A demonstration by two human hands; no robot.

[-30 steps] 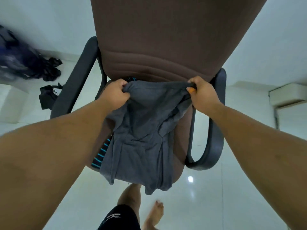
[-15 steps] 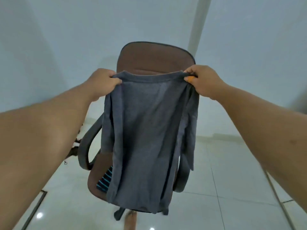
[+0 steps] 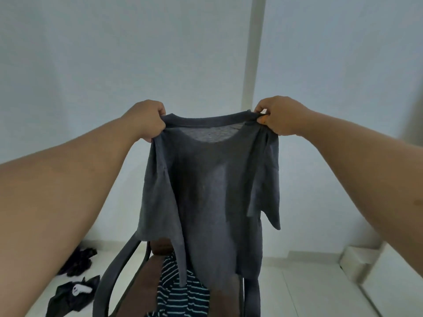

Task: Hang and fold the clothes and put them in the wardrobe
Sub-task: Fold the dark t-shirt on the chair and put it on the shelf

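A dark grey T-shirt (image 3: 212, 193) hangs full length in the air in front of me, held by its shoulders beside the collar. My left hand (image 3: 146, 121) grips the left shoulder and my right hand (image 3: 278, 115) grips the right shoulder. Both sleeves droop at the sides. Under the shirt, a dark striped garment (image 3: 180, 294) with light blue lines lies on the brown seat of an office chair (image 3: 116, 271).
Dark clothes (image 3: 77, 261) lie heaped on the white tiled floor at the left, with another black piece (image 3: 68, 296) nearer me. A pale wall and a white vertical strip (image 3: 253, 56) stand behind. A white box-like object (image 3: 357, 259) sits low on the right.
Both hands have lifted the grey T-shirt from the chair seat up to chest height and pulled its shoulders apart. It now hangs open, and the striped garment on the seat shows.
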